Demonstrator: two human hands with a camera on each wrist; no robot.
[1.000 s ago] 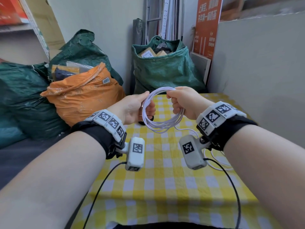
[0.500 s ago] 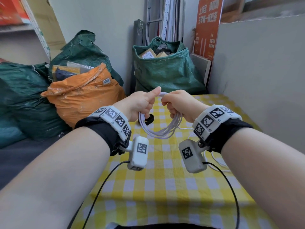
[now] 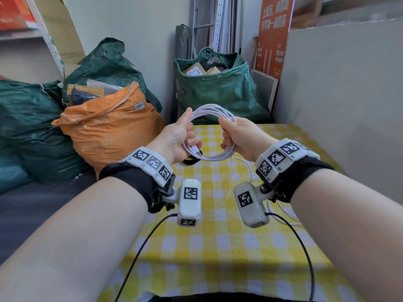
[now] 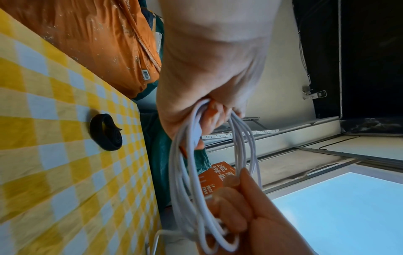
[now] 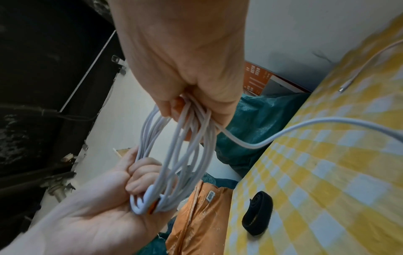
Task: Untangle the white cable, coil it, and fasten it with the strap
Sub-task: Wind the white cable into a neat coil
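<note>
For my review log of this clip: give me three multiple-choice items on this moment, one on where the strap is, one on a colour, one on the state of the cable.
1. Where is the black strap?
A. wrapped round the coil
B. lying on the checked tablecloth
C. in the right hand

2. What colour is the sack beside the table, nearest the left hand?
A. orange
B. white
C. red

3. What state is the white cable in?
A. fully coiled and strapped
B. lying in a tangle on the table
C. mostly looped between both hands, one end trailing on the table

Answers:
1 B: the strap sits rolled up on the cloth, apart from the hands.
2 A: the sack is orange.
3 C: the left hand and right hand grip the loops while a tail runs down to the cloth.
</note>
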